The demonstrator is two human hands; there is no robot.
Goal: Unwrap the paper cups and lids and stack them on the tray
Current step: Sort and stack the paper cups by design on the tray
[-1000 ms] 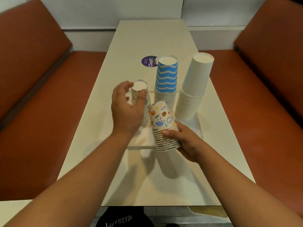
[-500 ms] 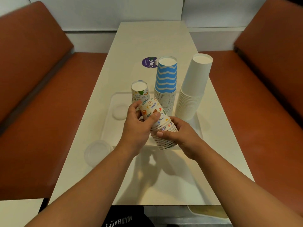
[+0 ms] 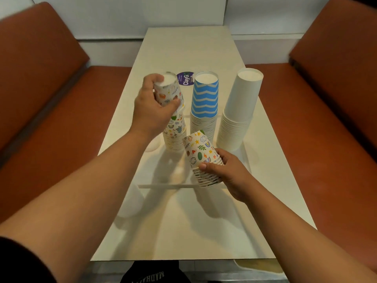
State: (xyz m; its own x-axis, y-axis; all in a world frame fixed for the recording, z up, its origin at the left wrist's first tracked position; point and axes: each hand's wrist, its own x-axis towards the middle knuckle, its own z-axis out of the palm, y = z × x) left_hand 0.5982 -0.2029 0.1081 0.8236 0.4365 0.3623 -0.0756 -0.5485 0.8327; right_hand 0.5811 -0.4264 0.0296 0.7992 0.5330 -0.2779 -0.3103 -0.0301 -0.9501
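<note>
Printed paper cups, a nested bunch (image 3: 204,160) tilted bottom-up, sit in the right hand (image 3: 226,172), thumb and fingers curled round the rims above the clear tray (image 3: 163,185). Farther out, the left hand (image 3: 151,111) grips one printed cup (image 3: 170,92) upside down over the printed stack (image 3: 175,131). Three stacks stand on the tray: printed, blue-striped (image 3: 204,107), plain white (image 3: 238,111).
</note>
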